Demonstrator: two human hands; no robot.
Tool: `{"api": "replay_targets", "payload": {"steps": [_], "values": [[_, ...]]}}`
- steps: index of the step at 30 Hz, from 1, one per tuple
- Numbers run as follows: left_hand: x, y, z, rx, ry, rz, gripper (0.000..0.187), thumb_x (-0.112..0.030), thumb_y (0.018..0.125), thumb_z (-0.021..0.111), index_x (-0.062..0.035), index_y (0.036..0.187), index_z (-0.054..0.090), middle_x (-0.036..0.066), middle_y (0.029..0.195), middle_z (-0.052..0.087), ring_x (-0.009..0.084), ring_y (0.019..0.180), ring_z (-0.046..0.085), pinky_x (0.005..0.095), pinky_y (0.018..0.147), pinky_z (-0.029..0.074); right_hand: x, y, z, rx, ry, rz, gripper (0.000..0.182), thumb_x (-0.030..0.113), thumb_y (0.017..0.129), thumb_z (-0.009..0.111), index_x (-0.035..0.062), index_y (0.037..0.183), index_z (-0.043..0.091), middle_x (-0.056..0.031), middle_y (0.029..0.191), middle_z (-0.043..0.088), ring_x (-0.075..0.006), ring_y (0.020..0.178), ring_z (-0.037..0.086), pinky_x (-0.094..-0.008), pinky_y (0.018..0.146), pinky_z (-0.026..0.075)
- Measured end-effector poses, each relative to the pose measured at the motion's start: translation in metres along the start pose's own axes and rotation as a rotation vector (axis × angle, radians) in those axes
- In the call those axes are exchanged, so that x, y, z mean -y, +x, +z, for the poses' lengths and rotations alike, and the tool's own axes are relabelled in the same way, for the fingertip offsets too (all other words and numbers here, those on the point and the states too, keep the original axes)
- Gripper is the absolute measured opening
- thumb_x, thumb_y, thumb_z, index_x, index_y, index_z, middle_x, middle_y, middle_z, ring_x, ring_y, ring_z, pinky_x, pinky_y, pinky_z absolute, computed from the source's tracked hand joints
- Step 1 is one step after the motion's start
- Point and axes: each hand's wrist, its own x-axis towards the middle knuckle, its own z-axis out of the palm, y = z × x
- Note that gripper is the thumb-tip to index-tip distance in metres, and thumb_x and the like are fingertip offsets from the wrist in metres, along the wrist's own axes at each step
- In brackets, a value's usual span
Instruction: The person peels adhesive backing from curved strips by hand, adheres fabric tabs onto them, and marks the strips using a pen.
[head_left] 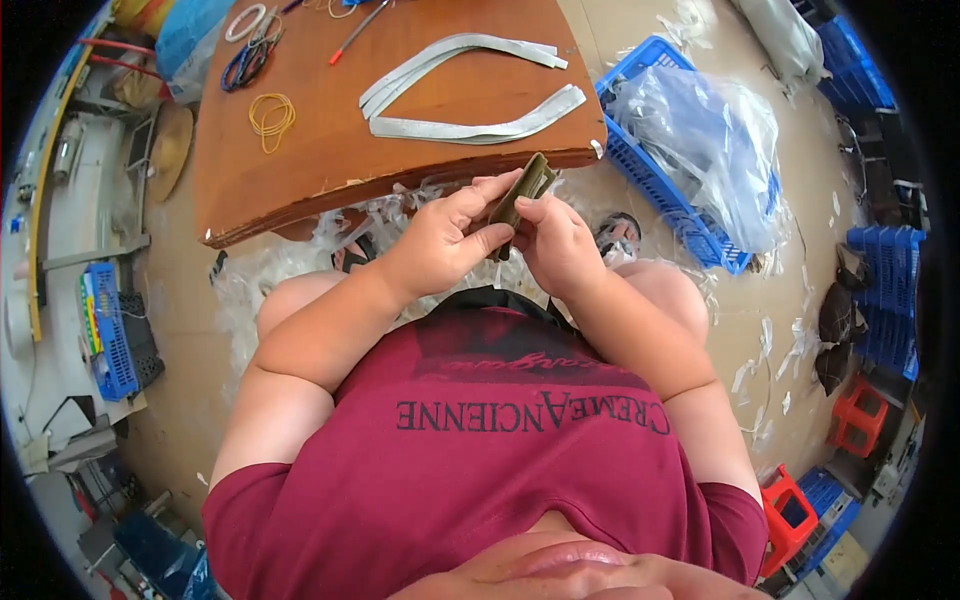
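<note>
seemingly mid-fold, left hand point(448, 238) and right hand point(556, 243) both grip a folded olive piece point(512, 203), next likely needing steady alignment.

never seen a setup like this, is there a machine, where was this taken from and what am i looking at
No machine shows here: these are a person's own bare hands. The one picture comes from a camera worn on their head, looking forward and down, so their shirt fills much of the lower part. The left hand and right hand together hold a folded olive-brown piece near the front edge of a wooden table. On it lie pale strips, yellow bands, scissors and a red-tipped pen. Right of it, a blue basket holds clear plastic.
</note>
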Motion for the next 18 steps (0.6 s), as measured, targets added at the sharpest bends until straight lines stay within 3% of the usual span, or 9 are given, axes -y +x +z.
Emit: {"api": "replay_targets", "payload": {"steps": [2, 5, 8, 11, 17, 18], "values": [[-0.001, 0.001, 0.0, -0.008, -0.03, -0.001, 0.051, 0.005, 0.091, 0.047, 0.0003, 0.14, 0.033, 0.007, 0.127, 0.05, 0.0132, 0.111, 0.051, 0.0271, 0.091, 0.043, -0.001, 0.002, 0.001, 0.012, 0.028, 0.003, 0.041, 0.02, 0.091, 0.042, -0.0024, 0.124, 0.048, -0.012, 0.119, 0.056, -0.0204, 0.106, 0.055, -0.0324, 0.09, 0.043], [-0.002, -0.001, 0.003, -0.068, -0.056, -0.049, 0.049, 0.006, 0.09, 0.048, -0.0005, 0.138, 0.037, 0.006, 0.126, 0.051, 0.0126, 0.11, 0.051, 0.0273, 0.093, 0.042, -0.001, 0.002, 0.005, 0.027, -0.084, -0.044, 0.031, 0.027, 0.094, 0.047, 0.0007, 0.109, 0.055, -0.0035, 0.097, 0.057, -0.0113, 0.085, 0.052, -0.0254, 0.076, 0.042], [-0.001, -0.003, 0.008, -0.1, -0.104, 0.003, 0.048, 0.006, 0.09, 0.048, -0.0011, 0.137, 0.039, 0.006, 0.126, 0.052, 0.0119, 0.11, 0.051, 0.0267, 0.093, 0.042, -0.004, -0.001, 0.009, 0.033, -0.131, -0.119, 0.03, 0.026, 0.097, 0.046, 0.0004, 0.11, 0.056, -0.0033, 0.098, 0.058, -0.0112, 0.089, 0.052, -0.0266, 0.08, 0.042], [-0.001, -0.005, 0.004, -0.1, 0.066, 0.096, 0.044, 0.002, 0.093, 0.046, -0.0008, 0.136, 0.039, 0.007, 0.127, 0.051, 0.0113, 0.109, 0.052, 0.0252, 0.092, 0.043, -0.006, -0.003, 0.002, 0.012, -0.126, -0.127, 0.028, 0.022, 0.098, 0.044, -0.0004, 0.111, 0.056, -0.0043, 0.099, 0.059, -0.0116, 0.093, 0.052, -0.0275, 0.083, 0.042], [-0.001, -0.016, -0.001, -0.234, -0.05, 0.003, 0.037, -0.003, 0.096, 0.04, -0.0011, 0.133, 0.044, 0.009, 0.117, 0.057, 0.0143, 0.103, 0.057, 0.0243, 0.087, 0.046, 0.004, -0.007, 0.01, -0.06, 0.061, -0.216, 0.032, 0.023, 0.097, 0.043, -0.0021, 0.107, 0.059, -0.0091, 0.095, 0.061, -0.0164, 0.083, 0.057, -0.0312, 0.075, 0.047], [-0.001, -0.018, -0.002, -0.301, 0.004, 0.042, 0.034, -0.003, 0.096, 0.041, -0.002, 0.129, 0.049, 0.007, 0.104, 0.058, 0.0119, 0.089, 0.058, 0.0227, 0.078, 0.046, 0.008, -0.006, 0.016, -0.153, 0.084, -0.25, 0.031, 0.025, 0.096, 0.043, -0.0001, 0.092, 0.059, -0.0077, 0.083, 0.058, -0.0182, 0.072, 0.056, -0.0342, 0.068, 0.048]]}}
